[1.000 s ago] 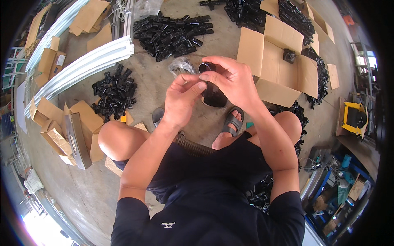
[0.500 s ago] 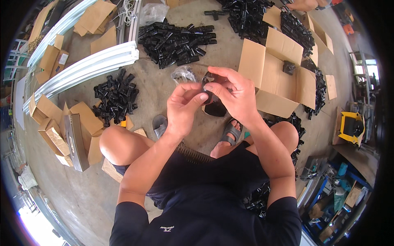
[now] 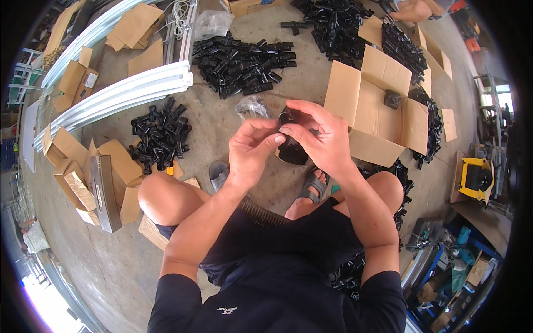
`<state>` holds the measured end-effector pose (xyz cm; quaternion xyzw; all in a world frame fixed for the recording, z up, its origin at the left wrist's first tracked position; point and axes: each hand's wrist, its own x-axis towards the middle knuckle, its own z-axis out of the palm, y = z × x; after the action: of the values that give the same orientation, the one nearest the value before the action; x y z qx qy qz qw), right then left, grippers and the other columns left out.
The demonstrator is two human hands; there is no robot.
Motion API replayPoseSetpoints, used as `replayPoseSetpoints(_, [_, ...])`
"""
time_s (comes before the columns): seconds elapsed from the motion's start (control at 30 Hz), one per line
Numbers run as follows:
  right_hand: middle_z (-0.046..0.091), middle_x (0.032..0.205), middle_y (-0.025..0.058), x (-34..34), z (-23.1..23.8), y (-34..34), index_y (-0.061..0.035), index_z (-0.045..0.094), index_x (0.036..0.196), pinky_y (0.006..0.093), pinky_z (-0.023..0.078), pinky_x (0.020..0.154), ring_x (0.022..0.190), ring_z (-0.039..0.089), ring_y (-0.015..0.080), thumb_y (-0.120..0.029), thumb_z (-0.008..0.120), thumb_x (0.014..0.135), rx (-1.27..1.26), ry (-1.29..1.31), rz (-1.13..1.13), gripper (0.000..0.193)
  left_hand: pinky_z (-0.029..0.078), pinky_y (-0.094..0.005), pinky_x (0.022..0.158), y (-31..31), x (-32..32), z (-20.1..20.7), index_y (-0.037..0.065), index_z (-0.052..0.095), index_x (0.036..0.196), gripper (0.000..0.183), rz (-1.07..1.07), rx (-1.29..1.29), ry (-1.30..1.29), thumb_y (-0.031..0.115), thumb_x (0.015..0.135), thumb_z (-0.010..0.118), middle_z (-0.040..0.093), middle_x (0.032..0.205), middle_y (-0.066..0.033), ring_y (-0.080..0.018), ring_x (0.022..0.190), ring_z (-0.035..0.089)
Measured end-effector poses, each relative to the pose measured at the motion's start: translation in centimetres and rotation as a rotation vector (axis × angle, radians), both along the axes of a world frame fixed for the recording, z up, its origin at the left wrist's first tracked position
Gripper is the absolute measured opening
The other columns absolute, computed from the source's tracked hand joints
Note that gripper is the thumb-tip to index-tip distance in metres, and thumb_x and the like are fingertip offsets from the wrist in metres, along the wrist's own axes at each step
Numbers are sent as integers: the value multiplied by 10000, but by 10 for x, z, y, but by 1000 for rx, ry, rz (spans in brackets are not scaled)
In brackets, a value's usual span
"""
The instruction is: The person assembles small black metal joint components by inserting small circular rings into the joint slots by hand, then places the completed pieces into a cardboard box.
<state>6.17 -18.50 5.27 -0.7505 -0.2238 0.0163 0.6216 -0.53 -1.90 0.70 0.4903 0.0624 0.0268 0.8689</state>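
Observation:
Both hands meet above the floor between my feet, around a small glossy black plastic part (image 3: 288,117). My right hand (image 3: 322,139) pinches it between thumb and fingers. On its other side, my left hand (image 3: 248,149) has thumb and fingertips closed against the part. The fingers cover much of it, so its exact kind is unclear. Just beneath the hands is a dark mass (image 3: 292,153) with a pale lower edge, partly hidden. A crumpled clear plastic bag (image 3: 251,105) lies just beyond my left hand.
Piles of black pipe fittings lie ahead (image 3: 241,64), to the left (image 3: 160,133) and at the far right (image 3: 338,30). An open cardboard box (image 3: 377,111) stands to the right. White metal profiles (image 3: 122,97) and torn cartons (image 3: 91,177) are at the left. Another person's leg (image 3: 413,11) shows far right.
The view has shifted slightly, so the surroundings sit a little lower. The black part has turned in my fingers, and my right index finger has curled closer to it.

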Motion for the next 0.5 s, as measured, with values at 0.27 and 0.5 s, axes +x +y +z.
replayPoseSetpoints(0.27, [757,998,93,-2,-6,1,-15,711,1201,259,592,632,771,730,113,-60,836,849,50,34,-32,377,557,-282,936,1,-1,2,1,641,1145,244,8,5,30,-79,925,711,732,1114,-89,-136,1036,687])
replayPoseSetpoints(0.5, [754,988,91,0,-8,3,-23,716,1198,261,593,632,761,719,112,-65,834,853,45,-31,-25,366,559,-280,925,1,-2,1,2,642,1135,240,6,24,15,-83,922,714,734,1092,-90,-137,1026,689])
